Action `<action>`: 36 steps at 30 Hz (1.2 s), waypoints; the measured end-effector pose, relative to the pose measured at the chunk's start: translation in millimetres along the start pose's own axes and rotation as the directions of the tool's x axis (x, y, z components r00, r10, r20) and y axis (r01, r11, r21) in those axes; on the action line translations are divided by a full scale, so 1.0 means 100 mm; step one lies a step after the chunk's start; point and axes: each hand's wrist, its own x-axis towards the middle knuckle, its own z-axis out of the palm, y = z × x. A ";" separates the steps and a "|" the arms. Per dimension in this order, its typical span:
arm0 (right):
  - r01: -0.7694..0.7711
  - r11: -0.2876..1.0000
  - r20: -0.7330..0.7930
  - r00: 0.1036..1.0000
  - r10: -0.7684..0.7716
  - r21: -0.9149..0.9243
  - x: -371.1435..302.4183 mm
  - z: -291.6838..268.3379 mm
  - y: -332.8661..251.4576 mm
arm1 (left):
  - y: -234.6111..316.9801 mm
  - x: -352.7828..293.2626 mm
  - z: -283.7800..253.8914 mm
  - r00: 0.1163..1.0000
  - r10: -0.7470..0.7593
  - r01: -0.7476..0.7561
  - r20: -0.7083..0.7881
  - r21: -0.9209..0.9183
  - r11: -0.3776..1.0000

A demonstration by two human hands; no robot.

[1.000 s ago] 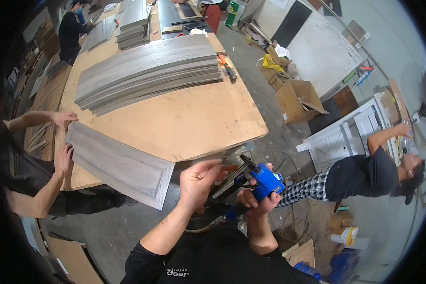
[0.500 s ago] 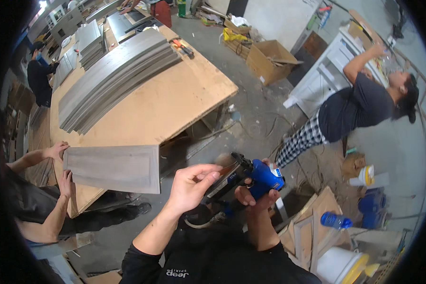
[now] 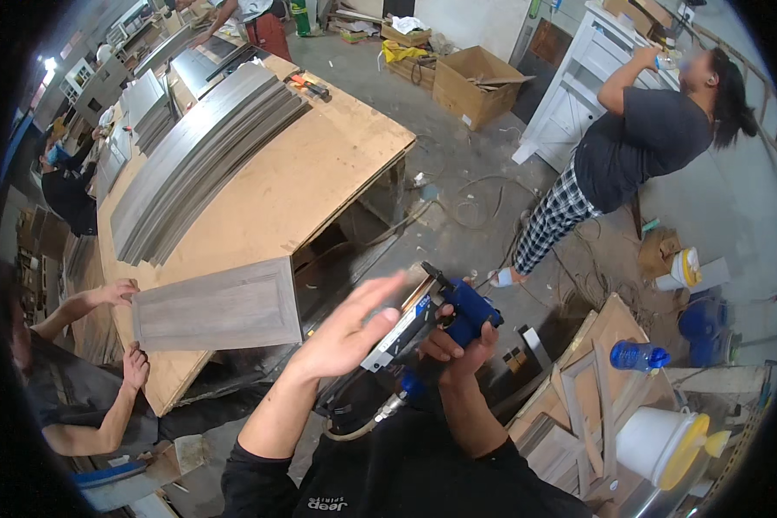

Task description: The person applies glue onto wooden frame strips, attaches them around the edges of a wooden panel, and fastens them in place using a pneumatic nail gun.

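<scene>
My right hand (image 3: pixel 457 341) is wrapped round the body of a blue and black air nail gun (image 3: pixel 470 311), held up in front of my chest. Its long magazine (image 3: pixel 397 337) slants down to the left, with a thin coppery strip showing along it. A pale air hose (image 3: pixel 351 432) curves from a metal coupling at its lower end. Beside the magazine, my left hand (image 3: pixel 354 324) has its fingers stretched out and slightly blurred by motion; nothing shows in it.
At left, another person's hands (image 3: pixel 135 367) hold a grey panel (image 3: pixel 220 306) at the edge of a wooden worktable (image 3: pixel 354 147). Stacked grey boards (image 3: pixel 207 164) lie on it. A person (image 3: pixel 656 129) stands at right. Nearby are frames (image 3: pixel 600 388), a blue bottle (image 3: pixel 637 355) and a bucket (image 3: pixel 656 440).
My left hand has gone from pinching at the magazine to open with fingers extended. The nail gun has shifted slightly left and down. The person at right has raised a bottle toward the head.
</scene>
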 end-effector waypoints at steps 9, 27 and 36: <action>-0.124 0.980 -0.147 0.978 0.147 0.156 0.10 -0.41 0.38 | -0.84 -0.71 -0.04 0.491 -0.155 -0.266 -0.858 -0.316 0.911; -0.320 0.698 -0.416 0.909 0.034 -0.641 0.71 -1.10 0.70 | -2.29 -0.11 -1.28 0.808 -0.176 0.579 -0.562 0.705 0.409; -0.547 0.692 -0.425 0.828 0.365 -0.471 1.29 -1.62 0.99 | -2.41 -0.06 -1.23 0.831 -0.060 0.515 -0.553 0.722 0.462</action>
